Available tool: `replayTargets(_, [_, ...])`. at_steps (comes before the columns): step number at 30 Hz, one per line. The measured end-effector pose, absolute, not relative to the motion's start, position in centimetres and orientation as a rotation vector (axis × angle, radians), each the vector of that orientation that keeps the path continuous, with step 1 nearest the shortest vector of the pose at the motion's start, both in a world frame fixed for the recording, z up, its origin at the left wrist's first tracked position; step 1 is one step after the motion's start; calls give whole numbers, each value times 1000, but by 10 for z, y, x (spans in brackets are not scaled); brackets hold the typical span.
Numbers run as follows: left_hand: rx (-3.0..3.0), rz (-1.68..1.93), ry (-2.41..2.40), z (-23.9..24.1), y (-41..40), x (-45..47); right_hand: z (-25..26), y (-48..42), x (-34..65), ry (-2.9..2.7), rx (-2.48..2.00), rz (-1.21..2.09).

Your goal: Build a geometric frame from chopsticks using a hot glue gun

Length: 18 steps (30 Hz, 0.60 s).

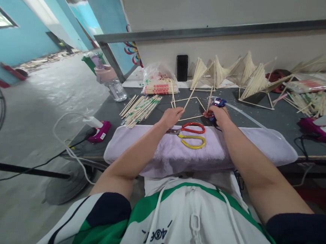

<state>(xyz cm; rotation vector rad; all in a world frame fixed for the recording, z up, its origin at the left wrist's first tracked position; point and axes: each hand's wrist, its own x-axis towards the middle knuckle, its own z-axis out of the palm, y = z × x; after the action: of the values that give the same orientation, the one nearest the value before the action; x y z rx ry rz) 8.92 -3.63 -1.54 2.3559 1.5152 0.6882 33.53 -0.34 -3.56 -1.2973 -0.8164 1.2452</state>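
My left hand [171, 117] is closed in a pinch on thin bamboo sticks [192, 92] that rise from a square stick frame [188, 109] lying on the dark table [279, 118]. On the other side of the frame, my right hand [218, 113] grips a blue glue gun [218, 102] with its tip near an upright stick. Both forearms rest over a pale folded towel [234, 150]. Red and yellow handled scissors [191, 134] lie on the towel just below my hands.
Loose sticks [140, 107] lie left of the frame, with a bag of packaged sticks [159, 82] and a black phone [182, 67] behind. Finished fan-shaped stick structures [248, 78] line the back wall. Pink glue guns [101, 130] [319, 128] sit at both table ends. A water bottle [111, 80] stands far left.
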Motion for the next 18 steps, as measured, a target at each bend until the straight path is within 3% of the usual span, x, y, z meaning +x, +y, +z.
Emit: replayTargets(18, [2383, 666, 1530, -15, -35, 88, -37, -2, 335, -804, -1297, 1253])
